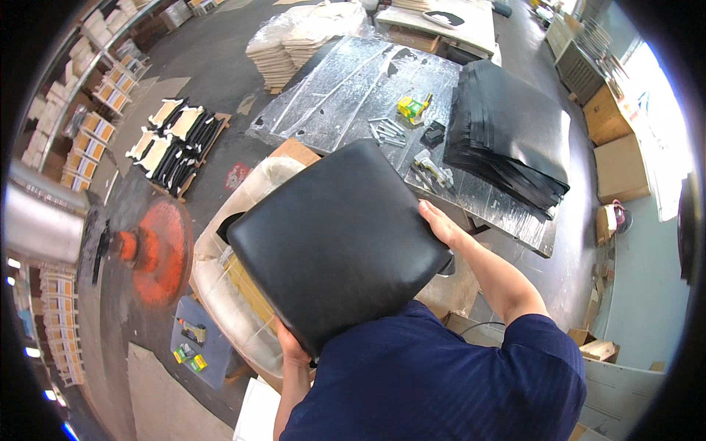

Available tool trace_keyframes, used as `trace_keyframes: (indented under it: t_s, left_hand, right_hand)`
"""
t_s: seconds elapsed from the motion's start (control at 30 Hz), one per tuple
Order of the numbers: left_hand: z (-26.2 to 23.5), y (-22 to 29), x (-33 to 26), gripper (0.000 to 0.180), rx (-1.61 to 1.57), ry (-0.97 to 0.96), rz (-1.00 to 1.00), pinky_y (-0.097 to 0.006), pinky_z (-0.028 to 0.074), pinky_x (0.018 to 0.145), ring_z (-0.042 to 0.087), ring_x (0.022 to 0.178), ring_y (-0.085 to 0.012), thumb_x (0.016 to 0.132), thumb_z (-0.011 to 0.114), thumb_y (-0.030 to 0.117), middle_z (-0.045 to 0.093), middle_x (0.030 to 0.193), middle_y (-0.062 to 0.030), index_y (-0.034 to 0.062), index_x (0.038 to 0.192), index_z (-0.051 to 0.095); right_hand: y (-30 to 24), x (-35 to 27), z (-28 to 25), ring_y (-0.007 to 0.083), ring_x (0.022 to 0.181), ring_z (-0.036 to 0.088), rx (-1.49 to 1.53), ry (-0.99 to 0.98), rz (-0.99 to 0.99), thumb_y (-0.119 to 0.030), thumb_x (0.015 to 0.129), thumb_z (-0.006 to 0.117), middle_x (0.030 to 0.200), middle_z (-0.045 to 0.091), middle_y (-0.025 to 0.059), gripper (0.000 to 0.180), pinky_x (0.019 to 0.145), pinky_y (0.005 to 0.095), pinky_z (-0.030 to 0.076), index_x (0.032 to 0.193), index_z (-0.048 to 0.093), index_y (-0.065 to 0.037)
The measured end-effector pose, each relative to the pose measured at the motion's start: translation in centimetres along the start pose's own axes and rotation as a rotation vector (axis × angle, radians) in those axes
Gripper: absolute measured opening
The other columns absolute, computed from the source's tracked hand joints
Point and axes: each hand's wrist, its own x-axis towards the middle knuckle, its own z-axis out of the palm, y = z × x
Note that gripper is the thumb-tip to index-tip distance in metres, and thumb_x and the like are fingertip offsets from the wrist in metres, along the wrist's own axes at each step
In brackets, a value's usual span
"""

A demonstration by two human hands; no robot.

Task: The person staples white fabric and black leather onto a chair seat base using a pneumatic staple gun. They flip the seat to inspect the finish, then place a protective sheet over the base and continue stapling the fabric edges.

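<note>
A black padded seat (334,242), square with rounded corners, is held up in front of my body between both hands. My left hand (293,347) closes on its near left edge, and the fingers partly disappear under it. On the right edge my right hand (440,224) grips with the thumb side showing; the fingertips are hidden beneath the seat. Under the seat stands a box lined with white padded material (220,301), where a yellowish piece (250,288) shows in part. The seat covers much of this box.
A film-covered table (331,88) ahead carries stacked black leather-like sheets (507,132), a yellow-green box (413,110), metal strips (387,132), a small black box (434,134) and a staple gun (434,169). At left stand a red round base (162,250) and a loaded pallet (220,125).
</note>
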Motion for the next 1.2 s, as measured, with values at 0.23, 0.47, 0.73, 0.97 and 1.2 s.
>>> trace_keyframes:
  t_s: [0.23, 0.47, 0.73, 0.97, 1.2]
  left_hand:
    - [-0.6, 5.3, 4.1, 0.044, 0.567, 0.423, 0.521, -0.035, 0.057, 0.09, 0.07, 0.102, -0.0177, 0.118, 0.057, 0.033, 0.077, 0.116, -0.0106, -0.0064, 0.128, 0.076]
    - [3.9, 8.2, 9.0, 0.054, 1.152, 0.682, 0.53, -0.046, 0.053, 0.103, 0.075, 0.116, -0.0303, 0.118, 0.049, 0.041, 0.081, 0.122, -0.017, -0.0045, 0.134, 0.073]
    - [1.3, 7.7, 10.6, 0.077, 0.27, 0.397, 0.197, -0.049, 0.053, 0.109, 0.069, 0.126, -0.032, 0.118, 0.042, 0.061, 0.074, 0.134, -0.0195, -0.0082, 0.139, 0.068]
    - [0.1, 6.0, 7.8, 0.085, -0.048, 0.148, 0.14, -0.047, 0.057, 0.104, 0.071, 0.124, -0.0331, 0.114, 0.041, 0.07, 0.073, 0.137, -0.0198, -0.0043, 0.148, 0.063]
    - [3.8, 4.5, 5.8, 0.102, 1.334, 0.667, 0.723, -0.058, 0.05, 0.11, 0.066, 0.13, -0.0494, 0.104, 0.059, 0.074, 0.068, 0.144, -0.0293, -0.0105, 0.159, 0.045]
  right_hand:
    - [-0.2, -0.4, 0.6, 0.0238, 0.154, 0.049, 0.021, 0.024, -0.075, -0.051, 0.12, 0.045, 0.168, 0.053, 0.0151, 0.071, 0.129, 0.0363, 0.034, 0.168, 0.043, 0.001]
    - [0.7, -0.6, 1.2, 0.0327, 0.157, 0.047, -0.228, 0.052, -0.156, -0.058, 0.118, 0.043, 0.167, 0.053, 0.0242, 0.079, 0.13, 0.0396, 0.032, 0.167, 0.044, 0.004]
    - [-0.2, 0.9, 1.0, 0.0422, 0.155, 0.052, -0.319, 0.099, -0.177, -0.056, 0.117, 0.045, 0.162, 0.055, 0.033, 0.08, 0.128, 0.0437, 0.037, 0.167, 0.041, 0.006]
    - [0.4, 1.9, 0.7, 0.0362, 0.158, 0.047, -0.271, 0.023, -0.167, -0.059, 0.117, 0.044, 0.167, 0.052, 0.0281, 0.081, 0.13, 0.0406, 0.034, 0.168, 0.041, 0.005]
    - [0.4, 1.2, 1.2, 0.034, 0.157, 0.048, -0.237, 0.024, -0.172, -0.059, 0.118, 0.043, 0.167, 0.053, 0.0248, 0.079, 0.129, 0.0403, 0.035, 0.168, 0.043, 0.001]
